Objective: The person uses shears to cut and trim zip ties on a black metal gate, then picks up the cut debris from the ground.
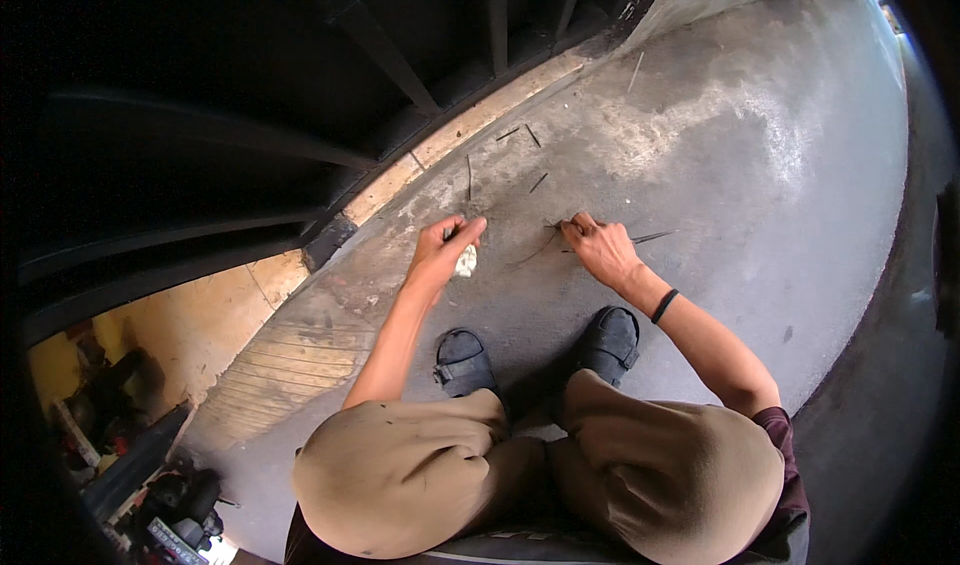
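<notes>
My left hand is closed above the concrete floor, its thumb pressed against the fingers. A crumpled whitish wad, cloth or paper, pokes out below the thumb. Across from it, my right hand reaches down to the floor with fingers bent and pinched together. Thin dark strands lie by its fingertips; what the pinch holds is too small to make out. A dark pointed sliver lies just right of this hand. Farther off are short dark sticks and a longer thin one.
Dark metal bars rise at the upper left above a tiled ledge. A pale thin stick lies far off on the concrete floor. My sandalled feet are close below the hands. A parked motorbike stands at the lower left.
</notes>
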Demonstrator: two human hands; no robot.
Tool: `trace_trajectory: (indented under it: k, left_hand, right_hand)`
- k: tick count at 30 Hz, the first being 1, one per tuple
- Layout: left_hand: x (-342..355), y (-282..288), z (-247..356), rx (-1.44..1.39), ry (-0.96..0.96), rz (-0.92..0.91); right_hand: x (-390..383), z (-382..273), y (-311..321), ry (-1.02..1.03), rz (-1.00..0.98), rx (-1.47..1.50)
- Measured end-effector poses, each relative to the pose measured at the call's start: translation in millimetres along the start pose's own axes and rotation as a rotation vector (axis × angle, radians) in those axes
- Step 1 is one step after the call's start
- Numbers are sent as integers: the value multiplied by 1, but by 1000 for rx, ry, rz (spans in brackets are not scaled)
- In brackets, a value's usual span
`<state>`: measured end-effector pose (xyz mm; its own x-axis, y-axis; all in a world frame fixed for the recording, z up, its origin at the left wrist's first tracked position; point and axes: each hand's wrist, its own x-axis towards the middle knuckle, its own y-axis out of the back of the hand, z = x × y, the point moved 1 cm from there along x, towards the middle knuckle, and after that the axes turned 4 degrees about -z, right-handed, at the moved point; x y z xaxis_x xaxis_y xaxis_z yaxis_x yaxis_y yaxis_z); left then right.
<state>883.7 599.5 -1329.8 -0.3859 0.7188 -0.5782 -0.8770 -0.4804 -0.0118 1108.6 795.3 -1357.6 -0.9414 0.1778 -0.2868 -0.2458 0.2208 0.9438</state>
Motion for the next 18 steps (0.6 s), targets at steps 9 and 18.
trace_trajectory:
  k: [9,18]
  left_hand:
    - [48,-22,22,1230,-237,505]
    - [65,-27,7,1174,-244,536]
  right_hand:
    - [4,-4,-14,10,91,-91]
    - [84,33,34,-220,438,380]
